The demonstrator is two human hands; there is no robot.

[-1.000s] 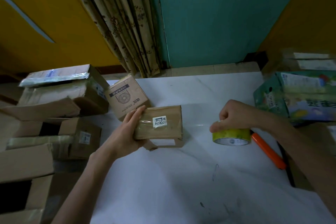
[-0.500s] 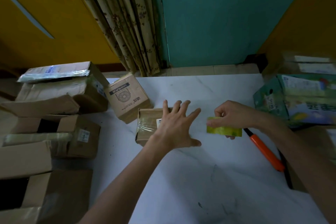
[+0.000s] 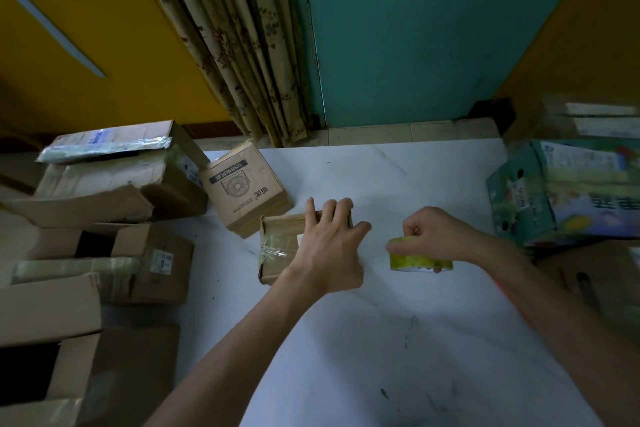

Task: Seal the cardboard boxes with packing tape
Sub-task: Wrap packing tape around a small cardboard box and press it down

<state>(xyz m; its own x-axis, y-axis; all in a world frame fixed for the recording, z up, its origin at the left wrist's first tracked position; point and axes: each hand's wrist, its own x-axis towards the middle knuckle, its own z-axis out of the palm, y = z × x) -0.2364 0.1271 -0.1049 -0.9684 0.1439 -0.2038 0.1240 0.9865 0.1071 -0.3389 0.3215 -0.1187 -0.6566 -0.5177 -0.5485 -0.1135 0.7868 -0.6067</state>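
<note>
The left hand [image 3: 329,250] lies flat on a small taped box [image 3: 278,246], its fingers straight and spread to the far edge. Just right of the box and apart from it, the right hand [image 3: 433,236] holds a yellowish tape roll [image 3: 417,262] from above, fingers curled round it. The white surface [image 3: 381,357] runs open from the hands to the near edge. Stacked cartons [image 3: 104,191] crowd its left edge and a green printed carton [image 3: 554,194] its right. A tilted box [image 3: 242,189] just behind reads "USB" above a fan drawing
</note>
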